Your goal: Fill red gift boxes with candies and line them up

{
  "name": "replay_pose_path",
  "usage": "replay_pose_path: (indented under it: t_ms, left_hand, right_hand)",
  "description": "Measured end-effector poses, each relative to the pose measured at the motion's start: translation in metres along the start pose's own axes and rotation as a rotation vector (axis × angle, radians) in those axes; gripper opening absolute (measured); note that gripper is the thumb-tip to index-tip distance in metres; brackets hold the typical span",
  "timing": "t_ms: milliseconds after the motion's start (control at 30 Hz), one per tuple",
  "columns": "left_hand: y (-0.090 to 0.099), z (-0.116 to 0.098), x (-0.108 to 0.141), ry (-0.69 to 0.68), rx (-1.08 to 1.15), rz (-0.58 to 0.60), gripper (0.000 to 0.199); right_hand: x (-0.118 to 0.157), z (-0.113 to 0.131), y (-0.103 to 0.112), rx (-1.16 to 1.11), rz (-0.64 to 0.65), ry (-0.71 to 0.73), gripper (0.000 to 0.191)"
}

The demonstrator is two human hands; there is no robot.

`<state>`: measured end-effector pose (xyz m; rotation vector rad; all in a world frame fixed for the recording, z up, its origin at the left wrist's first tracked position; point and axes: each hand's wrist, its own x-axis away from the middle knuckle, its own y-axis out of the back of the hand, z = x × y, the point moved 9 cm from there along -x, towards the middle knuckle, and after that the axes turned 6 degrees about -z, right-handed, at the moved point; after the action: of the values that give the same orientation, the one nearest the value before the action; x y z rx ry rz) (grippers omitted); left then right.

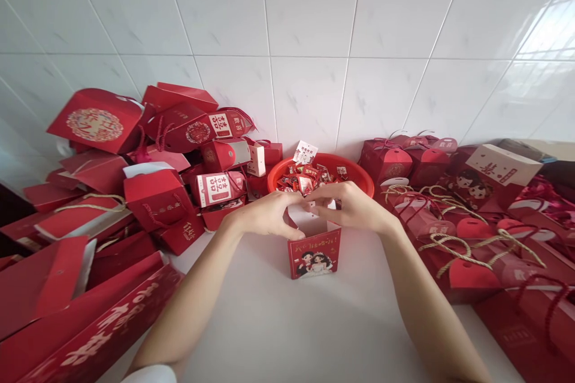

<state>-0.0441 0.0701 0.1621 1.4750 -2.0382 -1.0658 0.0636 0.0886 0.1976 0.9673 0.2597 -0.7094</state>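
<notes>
A small red candy box (313, 257) with a cartoon couple on its front stands upright on the white table, its top open and its pale inside showing. My left hand (268, 213) curves around the box's upper left side, thumb near the front rim and fingers toward the back edge. From the right, my right hand (351, 206) reaches over the back of the opening with bent fingers at the back panel. The fingertips of both hands come close together there, and their exact grip is partly hidden. Behind them sits a red basin (366, 176) of wrapped candies (305, 182).
Empty and folded red gift boxes (157, 200) are heaped on the left. Closed red boxes with rope handles (471, 269) crowd the right, with a white-topped box (503, 164) among them. A tiled wall (309, 96) rises behind the white table (287, 335).
</notes>
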Motion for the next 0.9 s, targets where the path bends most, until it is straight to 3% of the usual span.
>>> replay_pose_path:
  t_ms: [200, 333, 467, 600, 733, 800, 900]
  left_hand:
    - [0.003, -0.002, 0.002, -0.021, -0.056, -0.016, 0.042]
    - [0.002, -0.005, 0.000, -0.104, -0.129, -0.041, 0.032]
    - [0.019, -0.009, 0.001, -0.164, -0.085, -0.246, 0.029]
    - [0.042, -0.009, 0.007, -0.195, 0.066, -0.484, 0.040]
    - [0.054, -0.005, 0.011, -0.186, 0.264, -0.618, 0.047]
    - [0.055, -0.004, 0.010, -0.160, 0.316, -0.623, 0.046]
    - [0.046, -0.004, 0.006, -0.102, 0.380, -0.508, 0.050]
  right_hand:
    - [0.005, -0.009, 0.037, -0.039, -0.227, -0.100, 0.023]
    - [0.011, -0.019, 0.044, 0.005, -0.188, -0.163, 0.033]
    - [0.014, -0.030, 0.036, 0.029, -0.068, -0.214, 0.047]
    - [0.012, -0.038, 0.027, -0.106, -0.033, -0.228, 0.061]
    - [0.008, -0.038, 0.021, -0.368, -0.054, -0.173, 0.043]
    - [0.007, -0.037, 0.021, -0.456, -0.067, -0.164, 0.038]
    - [0.008, -0.037, 0.025, -0.497, -0.105, -0.192, 0.033]
